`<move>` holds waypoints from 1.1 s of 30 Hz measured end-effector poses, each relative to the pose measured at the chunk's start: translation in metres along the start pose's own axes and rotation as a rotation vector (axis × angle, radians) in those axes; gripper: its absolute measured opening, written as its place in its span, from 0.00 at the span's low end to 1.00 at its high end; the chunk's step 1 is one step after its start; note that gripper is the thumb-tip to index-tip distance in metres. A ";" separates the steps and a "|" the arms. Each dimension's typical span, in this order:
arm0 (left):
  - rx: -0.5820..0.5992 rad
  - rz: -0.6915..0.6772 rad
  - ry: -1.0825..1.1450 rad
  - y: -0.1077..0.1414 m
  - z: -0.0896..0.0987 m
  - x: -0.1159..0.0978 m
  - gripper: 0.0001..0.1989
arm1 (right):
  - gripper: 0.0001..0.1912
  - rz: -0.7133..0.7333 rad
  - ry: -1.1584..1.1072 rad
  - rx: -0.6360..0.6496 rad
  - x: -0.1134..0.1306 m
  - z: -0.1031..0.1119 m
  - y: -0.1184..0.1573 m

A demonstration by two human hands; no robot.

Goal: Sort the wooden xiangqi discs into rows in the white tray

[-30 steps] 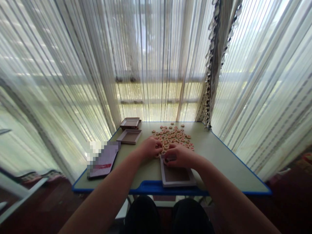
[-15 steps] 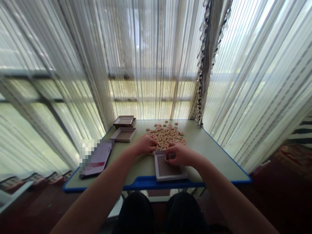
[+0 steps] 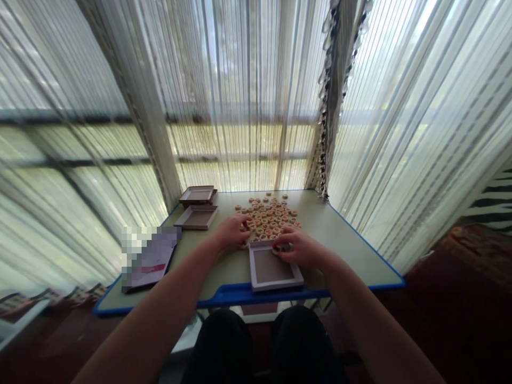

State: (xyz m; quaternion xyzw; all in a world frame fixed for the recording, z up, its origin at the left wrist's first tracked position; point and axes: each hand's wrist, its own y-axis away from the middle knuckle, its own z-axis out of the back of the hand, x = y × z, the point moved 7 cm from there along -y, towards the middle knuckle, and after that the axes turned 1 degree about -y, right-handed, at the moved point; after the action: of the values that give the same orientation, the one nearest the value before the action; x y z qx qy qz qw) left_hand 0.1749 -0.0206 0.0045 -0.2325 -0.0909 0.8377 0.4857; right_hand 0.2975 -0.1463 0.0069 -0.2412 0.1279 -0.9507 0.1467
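Observation:
Several round wooden pieces (image 3: pixel 267 216) with red or dark markings lie spread over the middle of the pale table. A shallow open box (image 3: pixel 254 272) stands at the near edge, below the pieces. Over its far right part, my right hand (image 3: pixel 295 246) pinches a round piece (image 3: pixel 276 249) between thumb and fingers. My left hand (image 3: pixel 234 230) is at the left edge of the spread, its fingers curled at a piece (image 3: pixel 244 228) there.
At the back left are a stacked box or lid (image 3: pixel 197 194) and another shallow box (image 3: pixel 197 217). A dark-rimmed tray (image 3: pixel 154 261) lies at the left edge. Curtains (image 3: pixel 240 106) hang behind the blue-edged table (image 3: pixel 352 261).
My right hand has moved up from the middle of the box toward its far right corner, the piece still in its fingers. The camera view has shifted slightly.

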 end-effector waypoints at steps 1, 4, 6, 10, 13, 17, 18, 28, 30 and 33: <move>-0.019 0.012 -0.014 0.000 0.002 0.001 0.18 | 0.10 -0.007 -0.002 0.000 -0.001 0.000 0.000; -0.061 0.012 -0.046 0.000 0.007 0.001 0.17 | 0.10 -0.024 0.011 -0.032 -0.004 0.001 0.000; -0.075 0.012 -0.055 0.000 0.009 0.000 0.16 | 0.11 -0.027 0.022 -0.059 -0.005 0.002 0.001; -0.083 0.023 -0.053 0.001 0.012 -0.003 0.17 | 0.10 0.004 0.038 -0.077 -0.003 0.003 0.000; -0.088 0.004 -0.048 0.001 0.014 -0.007 0.16 | 0.06 0.013 0.050 -0.080 -0.004 0.003 0.000; -0.096 -0.019 -0.032 0.001 0.015 -0.010 0.13 | 0.03 0.004 0.085 -0.102 -0.007 0.005 0.000; -0.100 -0.022 -0.028 0.001 0.016 -0.010 0.13 | 0.03 0.003 0.098 -0.112 -0.008 0.006 0.000; -0.174 -0.057 0.196 0.002 0.018 -0.033 0.13 | 0.06 0.001 0.020 -0.211 0.000 0.021 0.002; -0.186 -0.047 0.354 0.002 0.014 -0.040 0.15 | 0.08 0.002 -0.028 -0.272 0.004 0.025 0.002; -0.208 -0.027 0.560 0.001 0.007 -0.048 0.15 | 0.11 -0.030 -0.116 -0.363 0.003 0.029 0.001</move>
State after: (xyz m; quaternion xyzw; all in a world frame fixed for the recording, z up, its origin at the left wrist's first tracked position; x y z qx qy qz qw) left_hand 0.1904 -0.0614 0.0249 -0.5019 -0.0418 0.7205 0.4767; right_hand 0.3093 -0.1530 0.0328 -0.3202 0.2851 -0.8985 0.0939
